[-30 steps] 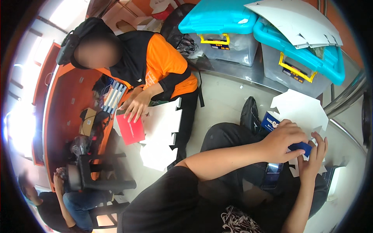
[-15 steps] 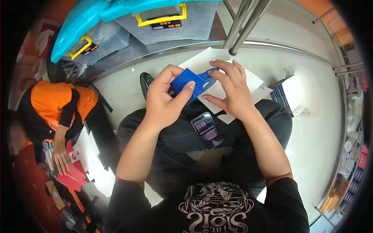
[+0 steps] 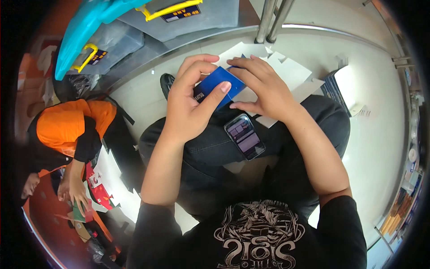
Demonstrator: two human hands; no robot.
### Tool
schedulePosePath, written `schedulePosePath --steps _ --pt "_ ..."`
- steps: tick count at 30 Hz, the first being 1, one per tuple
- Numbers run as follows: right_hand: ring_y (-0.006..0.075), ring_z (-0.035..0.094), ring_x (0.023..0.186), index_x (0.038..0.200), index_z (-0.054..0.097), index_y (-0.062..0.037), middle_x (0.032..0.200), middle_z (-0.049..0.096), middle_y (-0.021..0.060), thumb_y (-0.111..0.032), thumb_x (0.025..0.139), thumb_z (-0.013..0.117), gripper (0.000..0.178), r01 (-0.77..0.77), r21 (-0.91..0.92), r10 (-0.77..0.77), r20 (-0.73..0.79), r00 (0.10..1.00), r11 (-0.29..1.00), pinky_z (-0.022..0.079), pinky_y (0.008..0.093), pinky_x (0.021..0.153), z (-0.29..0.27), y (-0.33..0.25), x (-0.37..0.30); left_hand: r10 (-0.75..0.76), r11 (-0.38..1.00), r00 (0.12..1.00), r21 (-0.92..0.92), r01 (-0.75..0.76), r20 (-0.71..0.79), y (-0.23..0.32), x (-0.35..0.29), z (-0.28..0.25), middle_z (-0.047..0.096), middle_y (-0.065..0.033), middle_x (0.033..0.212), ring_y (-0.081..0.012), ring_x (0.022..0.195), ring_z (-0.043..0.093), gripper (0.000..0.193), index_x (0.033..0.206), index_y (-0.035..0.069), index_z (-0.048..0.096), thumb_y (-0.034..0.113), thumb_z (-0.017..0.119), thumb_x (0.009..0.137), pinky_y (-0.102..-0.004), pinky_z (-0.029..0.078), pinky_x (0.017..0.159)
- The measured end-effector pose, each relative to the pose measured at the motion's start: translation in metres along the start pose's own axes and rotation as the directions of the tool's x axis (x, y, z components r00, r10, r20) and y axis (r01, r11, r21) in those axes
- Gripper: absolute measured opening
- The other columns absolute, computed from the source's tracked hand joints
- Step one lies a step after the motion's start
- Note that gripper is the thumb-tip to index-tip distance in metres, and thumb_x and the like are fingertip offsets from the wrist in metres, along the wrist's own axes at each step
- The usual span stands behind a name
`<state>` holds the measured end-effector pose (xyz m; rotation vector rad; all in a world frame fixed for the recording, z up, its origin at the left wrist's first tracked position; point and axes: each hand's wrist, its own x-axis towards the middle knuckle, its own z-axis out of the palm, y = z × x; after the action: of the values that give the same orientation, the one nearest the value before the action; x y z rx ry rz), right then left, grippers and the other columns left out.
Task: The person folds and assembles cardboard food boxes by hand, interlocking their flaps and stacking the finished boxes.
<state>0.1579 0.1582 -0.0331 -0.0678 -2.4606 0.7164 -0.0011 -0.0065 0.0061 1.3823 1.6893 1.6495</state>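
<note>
A small blue cardboard box (image 3: pixel 218 85) is held up above my crossed legs. My left hand (image 3: pixel 190 98) is closed round its left end, thumb across the front face and fingers behind. At the right end, the bent fingers of my right hand (image 3: pixel 266 87) lie over the box's upper edge, with the thumb beneath. Part of that end is hidden under these fingers. Several flat white card pieces (image 3: pixel 291 71) lie just beyond and to the right of the box. On my lap, below the box, rests a phone (image 3: pixel 245 136) with its screen lit.
Clear plastic bins (image 3: pixel 192 24) with turquoise lids and yellow handles stand at the far left. Metal legs (image 3: pixel 273 22) rise beside them. A stack of dark blue pieces (image 3: pixel 335 89) lies by my right knee. To the left, a person in orange (image 3: pixel 62 127) handles red and green card.
My right hand has moved left, closer round the box's end, covering the flap that showed before. At left, the other person's hands have shifted to a red and green piece.
</note>
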Motion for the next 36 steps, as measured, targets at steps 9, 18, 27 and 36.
schedulePosePath --steps 9,18,27,36 --pt "0.0298 0.064 0.122 0.125 0.068 -0.0135 0.124 0.068 0.0067 -0.027 0.078 0.089 0.054 0.091 -0.118 -0.081 0.088 0.993 0.989 0.040 0.0533 0.118 0.006 0.000 -0.007 -0.149 0.924 0.989 0.360 0.129 0.027 0.015 -0.003 0.000 0.073 -0.0084 0.104 -0.0121 0.099 0.066 0.022 0.113 0.001 0.066 0.011 0.077 0.098 -0.0275 0.052 0.089" --pt "0.0278 0.065 0.117 0.124 0.068 -0.0133 0.118 0.069 0.0049 -0.024 0.075 0.090 0.055 0.052 -0.100 -0.052 0.003 0.999 0.994 0.041 0.0521 0.113 0.005 -0.014 -0.008 -0.120 0.892 0.985 0.423 0.161 -0.122 0.017 -0.006 0.000 0.070 -0.0054 0.088 -0.0090 0.082 0.060 0.020 0.108 0.001 0.066 0.012 0.078 0.095 -0.0265 0.050 0.077" --pt "0.0279 0.064 0.115 0.123 0.068 -0.0123 0.118 0.068 0.0054 -0.022 0.073 0.089 0.055 0.086 -0.178 -0.089 -0.010 0.996 0.980 0.042 0.0532 0.110 -0.008 -0.018 -0.005 -0.125 0.905 0.988 0.397 0.152 -0.094 0.025 0.002 0.002 0.074 -0.0125 0.093 -0.0186 0.082 0.068 0.024 0.112 0.001 0.073 0.012 0.079 0.092 -0.0315 0.054 0.078" --pt "0.0304 0.069 0.104 0.116 0.068 -0.0099 0.111 0.070 0.0079 -0.007 0.079 0.088 0.042 0.137 -0.153 -0.156 -0.116 0.981 0.979 0.044 0.0564 0.111 0.013 -0.023 0.010 -0.402 0.863 0.904 0.389 0.322 0.143 0.012 -0.013 -0.021 0.079 -0.0203 0.107 -0.0304 0.097 0.078 0.021 0.114 0.006 0.080 0.012 0.069 0.098 -0.0418 0.060 0.085"
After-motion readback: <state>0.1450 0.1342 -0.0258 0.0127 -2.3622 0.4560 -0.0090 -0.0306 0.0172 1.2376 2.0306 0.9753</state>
